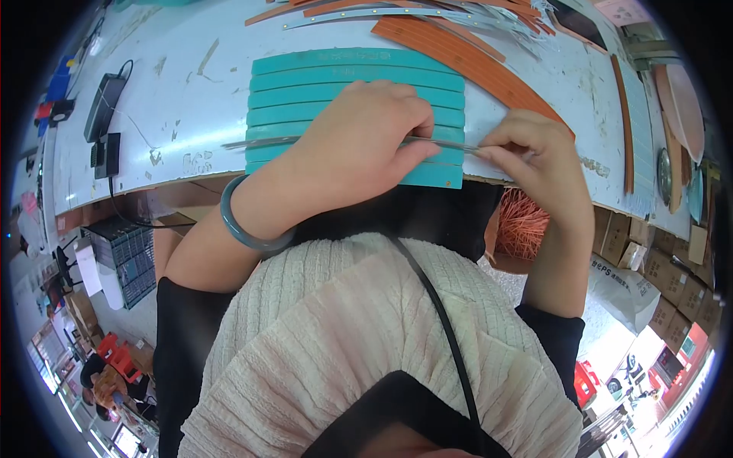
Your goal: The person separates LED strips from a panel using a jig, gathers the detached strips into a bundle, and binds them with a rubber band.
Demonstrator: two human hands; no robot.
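A teal sheet (290, 90) scored into parallel strips lies on the worktable in front of me. Above it, a bundle of thin greyish strips (256, 143), seen nearly edge-on, runs from left to right. My left hand (374, 130) reaches across the sheet, thumb and fingers closed around the middle of these strips. At their right end, my right hand (538, 153) pinches the tips between thumb and forefinger, just beyond the sheet's right edge. How many strips there are, and their exact material, I cannot tell. A bracelet (248, 221) circles my left wrist.
Orange scored sheet (473, 65) and a pile of loose strips (427, 14) lie at the back of the worktable (191, 99). A black power adapter (105, 107) with a cable is on the left. Orange shreds (523, 225) sit below the table edge.
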